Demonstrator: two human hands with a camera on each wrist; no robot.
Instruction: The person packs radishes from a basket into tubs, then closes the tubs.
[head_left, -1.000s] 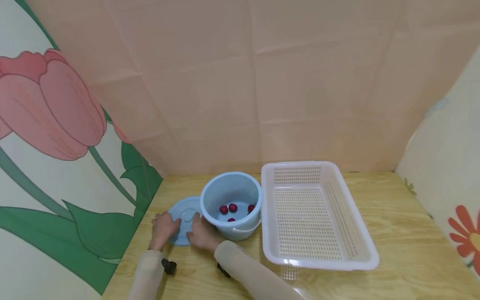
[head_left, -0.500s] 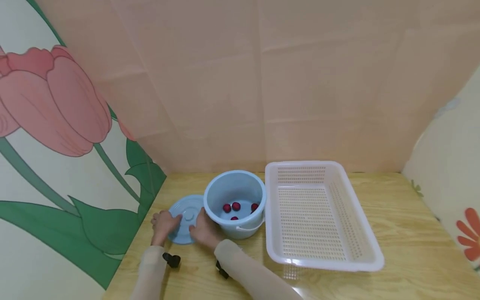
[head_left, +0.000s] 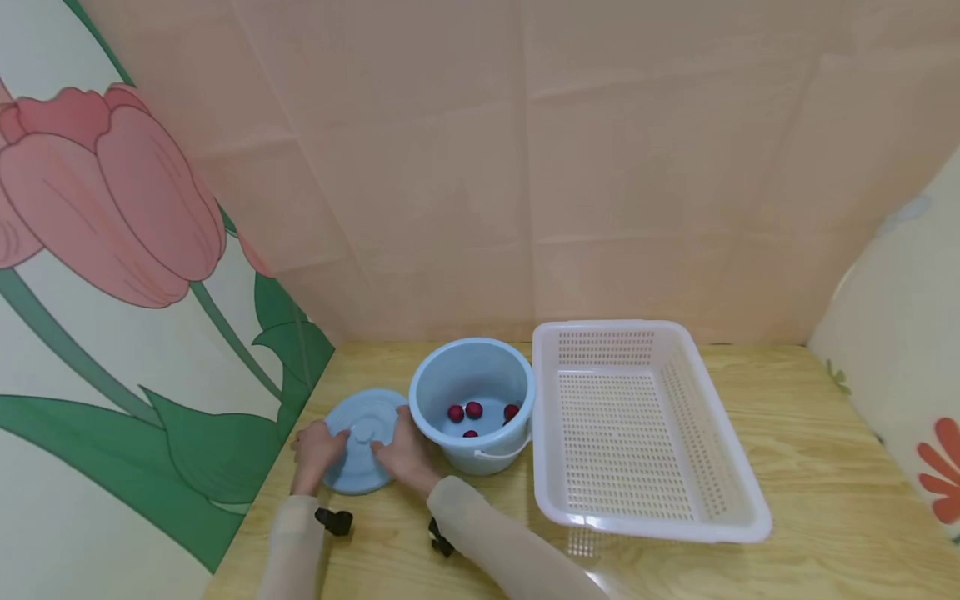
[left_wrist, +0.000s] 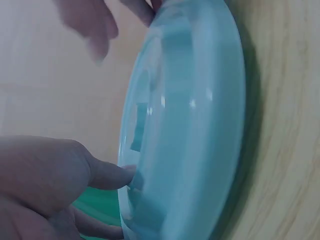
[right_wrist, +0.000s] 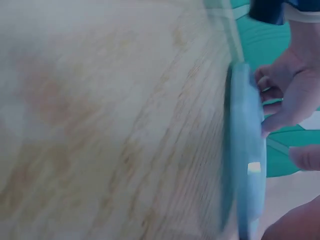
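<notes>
A light blue round lid (head_left: 358,471) lies flat-side up near the wooden tabletop, left of a light blue bucket (head_left: 480,457). My left hand (head_left: 317,454) grips its left edge, thumb over the top, as the left wrist view also shows on the lid (left_wrist: 200,130). At the opposite edge my right hand (head_left: 408,454) holds it, thumb on top and fingers at the rim beside the bucket. A shadow runs along the table under the lid's edge in both wrist views. Several dark red round things, like plums (head_left: 474,410), sit on the bucket's bottom.
To the bucket's right stands a white perforated plastic basket (head_left: 648,529), close against it. The bucket's white handle (head_left: 502,455) hangs at its front. A tulip-printed wall (head_left: 112,200) rises on the left, and a plain beige sheet (head_left: 480,167) covers the back.
Held by both hands, the lid has shifted a little left, away from the bucket. The right thumb has moved further in over the lid. The head view has turned slightly.
</notes>
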